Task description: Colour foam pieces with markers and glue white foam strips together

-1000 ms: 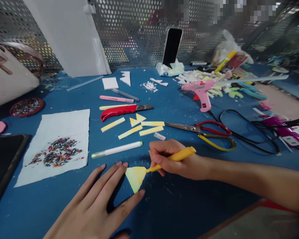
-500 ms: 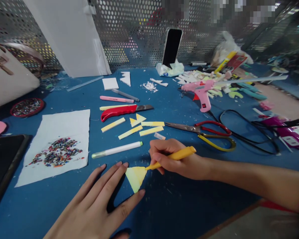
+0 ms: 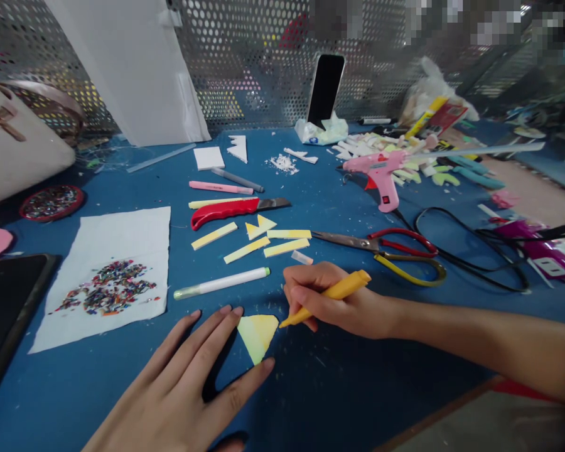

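Between the thumb and fingertips of my left hand (image 3: pixel 188 383) lies a small triangular piece (image 3: pixel 258 338), pale green on one side and yellow on the other. That hand rests flat on the blue table with its fingers spread, steadying the piece at its edges. My right hand (image 3: pixel 329 300) grips a yellow marker (image 3: pixel 343 289) like a pen, its tip close beside the triangle's right corner. Just beyond are a white marker with a green end (image 3: pixel 221 282), several yellow strips (image 3: pixel 287 246) and a zigzag yellow piece (image 3: pixel 260 227).
A red-handled knife (image 3: pixel 226 210) and scissors (image 3: pixel 376 243) lie farther back. A pink glue gun (image 3: pixel 381 172) sits at right with its black cable (image 3: pixel 452 251). At left, a white cloth (image 3: pixel 122 235) bears colourful beads; a phone (image 3: pixel 326 91) stands against the mesh.
The marker's tip has moved slightly down and right, off the triangle's corner, and its rear end has risen a little. My left hand stays in place.
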Demonstrator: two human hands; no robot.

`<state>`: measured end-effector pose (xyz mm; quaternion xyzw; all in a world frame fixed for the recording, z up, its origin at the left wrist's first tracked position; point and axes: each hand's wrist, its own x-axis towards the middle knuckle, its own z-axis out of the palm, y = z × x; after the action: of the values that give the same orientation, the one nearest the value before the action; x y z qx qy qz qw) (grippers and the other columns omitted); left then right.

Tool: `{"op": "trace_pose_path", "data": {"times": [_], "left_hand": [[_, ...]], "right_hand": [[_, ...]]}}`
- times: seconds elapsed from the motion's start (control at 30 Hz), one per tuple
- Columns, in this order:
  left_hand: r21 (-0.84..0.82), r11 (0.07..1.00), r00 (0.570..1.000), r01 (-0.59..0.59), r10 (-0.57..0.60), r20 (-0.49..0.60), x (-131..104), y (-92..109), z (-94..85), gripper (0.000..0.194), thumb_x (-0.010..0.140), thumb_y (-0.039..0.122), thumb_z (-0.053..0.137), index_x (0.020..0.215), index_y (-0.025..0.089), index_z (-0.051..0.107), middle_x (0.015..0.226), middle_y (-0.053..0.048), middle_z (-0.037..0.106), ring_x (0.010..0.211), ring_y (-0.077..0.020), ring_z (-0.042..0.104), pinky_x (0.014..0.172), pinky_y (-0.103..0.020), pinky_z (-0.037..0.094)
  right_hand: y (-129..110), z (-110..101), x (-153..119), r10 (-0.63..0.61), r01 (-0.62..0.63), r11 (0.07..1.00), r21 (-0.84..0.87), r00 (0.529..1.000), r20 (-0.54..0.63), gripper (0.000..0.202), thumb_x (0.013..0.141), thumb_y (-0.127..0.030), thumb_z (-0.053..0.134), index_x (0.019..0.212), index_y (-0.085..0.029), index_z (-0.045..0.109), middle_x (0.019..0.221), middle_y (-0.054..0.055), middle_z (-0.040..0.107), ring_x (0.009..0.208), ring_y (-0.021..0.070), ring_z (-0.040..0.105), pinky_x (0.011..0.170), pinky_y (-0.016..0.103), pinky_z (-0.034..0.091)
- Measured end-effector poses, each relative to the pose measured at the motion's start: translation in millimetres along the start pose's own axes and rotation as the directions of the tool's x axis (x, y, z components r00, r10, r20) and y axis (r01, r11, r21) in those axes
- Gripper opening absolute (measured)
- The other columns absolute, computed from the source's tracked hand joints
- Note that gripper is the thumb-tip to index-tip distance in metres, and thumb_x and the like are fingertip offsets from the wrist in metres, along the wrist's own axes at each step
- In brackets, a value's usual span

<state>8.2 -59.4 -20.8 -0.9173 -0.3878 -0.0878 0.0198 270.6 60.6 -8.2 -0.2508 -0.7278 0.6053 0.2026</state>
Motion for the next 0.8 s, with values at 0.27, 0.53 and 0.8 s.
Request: {"op": "trace_pose_path", "data": {"times": [0.27, 0.53, 0.8], "left_hand": [[0.006, 1.000, 1.000, -0.012, 0.012, -0.010, 1.2, -0.1, -0.6, 0.048, 0.105, 0.047, 0.037, 0.152, 0.039, 0.042, 0.161, -0.012, 0.036, 0.148, -0.0333, 0.034, 0.119, -0.052, 0.027], [0.004, 1.000, 1.000, -0.015, 0.015, 0.007, -0.1, -0.9, 1.7, 0.050, 0.105, 0.049, 0.035, 0.154, 0.040, 0.038, 0.161, -0.012, 0.034, 0.152, -0.0315, 0.028, 0.121, -0.051, 0.022], [0.012, 1.000, 1.000, -0.022, 0.022, 0.020, -0.4, -1.3, 0.6, 0.051, 0.105, 0.048, 0.036, 0.155, 0.040, 0.036, 0.161, -0.014, 0.033, 0.153, -0.0320, 0.025, 0.121, -0.050, 0.019]], "right_hand": [[2.8, 0.5, -1.5, 0.001, -0.001, 1.000, -0.020, 1.000, -0.003, 0.028, 0.102, -0.035, 0.052, 0.081, -0.016, 0.052, 0.070, -0.001, 0.057, 0.060, 0.0075, 0.055, 0.055, 0.018, 0.041], [1.1, -0.4, -1.7, 0.030, -0.030, 0.999, 0.041, 1.000, 0.001, 0.029, 0.099, -0.037, 0.057, 0.080, -0.016, 0.052, 0.071, -0.001, 0.057, 0.060, 0.0078, 0.056, 0.055, 0.018, 0.041], [1.4, 0.8, -0.5, 0.023, -0.022, 0.999, 0.035, 1.000, -0.010, 0.030, 0.099, -0.035, 0.057, 0.077, -0.015, 0.051, 0.069, -0.002, 0.054, 0.058, 0.0072, 0.055, 0.053, 0.018, 0.039]]}}
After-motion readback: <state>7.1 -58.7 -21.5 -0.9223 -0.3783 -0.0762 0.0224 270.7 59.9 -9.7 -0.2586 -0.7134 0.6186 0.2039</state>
